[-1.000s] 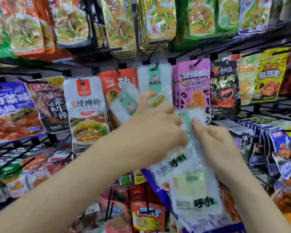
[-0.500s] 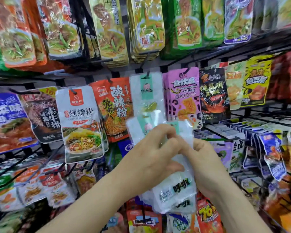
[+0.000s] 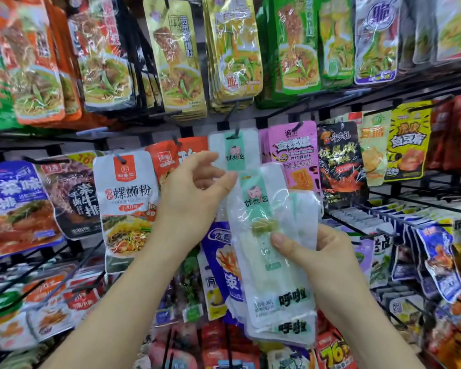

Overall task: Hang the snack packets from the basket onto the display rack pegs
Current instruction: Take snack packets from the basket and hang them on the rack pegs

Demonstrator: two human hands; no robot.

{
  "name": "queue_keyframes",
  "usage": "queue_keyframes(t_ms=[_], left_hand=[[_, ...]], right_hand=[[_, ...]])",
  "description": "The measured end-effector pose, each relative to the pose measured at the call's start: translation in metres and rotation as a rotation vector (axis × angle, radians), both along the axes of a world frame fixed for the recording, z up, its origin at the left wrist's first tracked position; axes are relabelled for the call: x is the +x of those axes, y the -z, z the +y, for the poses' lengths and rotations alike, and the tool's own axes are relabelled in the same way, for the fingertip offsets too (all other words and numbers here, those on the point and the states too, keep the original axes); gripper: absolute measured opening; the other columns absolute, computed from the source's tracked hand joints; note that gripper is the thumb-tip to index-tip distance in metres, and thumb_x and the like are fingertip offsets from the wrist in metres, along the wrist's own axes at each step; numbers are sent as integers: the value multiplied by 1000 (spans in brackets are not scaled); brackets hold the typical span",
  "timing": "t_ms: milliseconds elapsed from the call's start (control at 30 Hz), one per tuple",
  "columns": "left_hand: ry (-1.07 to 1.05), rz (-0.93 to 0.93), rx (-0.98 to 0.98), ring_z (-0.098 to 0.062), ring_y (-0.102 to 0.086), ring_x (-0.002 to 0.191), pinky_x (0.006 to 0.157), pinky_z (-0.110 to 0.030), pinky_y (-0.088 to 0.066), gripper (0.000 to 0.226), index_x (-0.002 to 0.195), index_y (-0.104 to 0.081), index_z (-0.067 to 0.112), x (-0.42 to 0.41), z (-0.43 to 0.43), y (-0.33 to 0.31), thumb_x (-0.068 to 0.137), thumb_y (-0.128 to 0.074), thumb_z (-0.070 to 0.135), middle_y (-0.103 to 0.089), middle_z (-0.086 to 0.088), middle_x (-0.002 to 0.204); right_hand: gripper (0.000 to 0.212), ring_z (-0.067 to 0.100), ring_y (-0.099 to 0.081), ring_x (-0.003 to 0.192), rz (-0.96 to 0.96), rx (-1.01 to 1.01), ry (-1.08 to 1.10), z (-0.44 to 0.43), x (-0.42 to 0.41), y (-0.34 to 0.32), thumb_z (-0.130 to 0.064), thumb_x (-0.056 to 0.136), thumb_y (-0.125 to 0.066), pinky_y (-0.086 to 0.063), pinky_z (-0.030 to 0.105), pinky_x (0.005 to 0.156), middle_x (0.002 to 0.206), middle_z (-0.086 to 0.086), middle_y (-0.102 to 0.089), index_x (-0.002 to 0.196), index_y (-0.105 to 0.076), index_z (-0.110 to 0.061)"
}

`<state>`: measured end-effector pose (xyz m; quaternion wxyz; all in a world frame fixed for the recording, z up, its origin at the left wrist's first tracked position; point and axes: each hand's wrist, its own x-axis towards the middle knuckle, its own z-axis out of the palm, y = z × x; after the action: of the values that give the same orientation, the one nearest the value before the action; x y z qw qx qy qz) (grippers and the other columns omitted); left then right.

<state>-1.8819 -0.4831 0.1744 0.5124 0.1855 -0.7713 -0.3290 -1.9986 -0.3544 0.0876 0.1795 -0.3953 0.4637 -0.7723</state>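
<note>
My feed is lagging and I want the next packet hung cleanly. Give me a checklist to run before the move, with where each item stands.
1. Right hand grips the packet stack: ok.
2. Left hand pinches the front packet at its top: cannot tell; the thumb only reaches the corner.
3. A matching hung packet marks the target peg: ok.
4. Front packet's top raised to the peg: not ok; it sits lower and to the right.
5. Its hang hole in sight: cannot tell.
6. Room on the peg: cannot tell.
</note>
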Motion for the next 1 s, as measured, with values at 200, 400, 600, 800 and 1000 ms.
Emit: queue_keyframes(t_ms=[200, 400, 600, 800, 1000], left_hand=[[308, 69, 452, -21, -69, 66, 56, -29, -58, 25, 84, -72, 12, -11, -2, -8, 63, -77, 24, -75, -8, 81], [250, 91, 217, -14, -72, 74, 62, -24, -55, 6, 88, -75, 14, -23, -3, -15, 83, -73, 16, -76, -1, 81], [73, 274, -20, -9, -68, 70, 67, -32, -56, 7, 79, -74, 23, -41, -7, -29, 83, -75, 17, -74, 6, 74], [-3, 335, -66, -16, -67, 73, 71, -44, -58, 3, 81, -74, 23, -47, -14, -28, 83, -75, 21, -74, -1, 78], [-54, 321, -93, -5, -60, 67, 66, -26, -53, 10, 78, -70, 29, -50, -24, -38, 85, -73, 22, -69, 12, 73]], right_hand=[[17, 23, -75, 81, 45, -26, 12, -4, -5, 1, -16, 66, -75, -60, 32, 66, 87, 6, -77, 83, -79, -14], [17, 26, -74, 80, 146, -17, 59, -5, -7, -6, -27, 77, -70, -61, 34, 64, 84, 5, -77, 87, -76, -16], [85, 66, -48, 77, 141, -44, 140, -16, -20, -8, -69, 72, -65, -45, 52, 58, 91, 49, -50, 87, -55, 14], [77, 56, -60, 68, 120, -44, 191, -8, -26, -12, -69, 73, -67, -45, 48, 56, 86, 43, -58, 80, -63, 8], [91, 22, -40, 57, 102, -22, 263, 2, -35, -11, -68, 70, -71, -32, 36, 54, 60, 27, -48, 82, -50, 20]])
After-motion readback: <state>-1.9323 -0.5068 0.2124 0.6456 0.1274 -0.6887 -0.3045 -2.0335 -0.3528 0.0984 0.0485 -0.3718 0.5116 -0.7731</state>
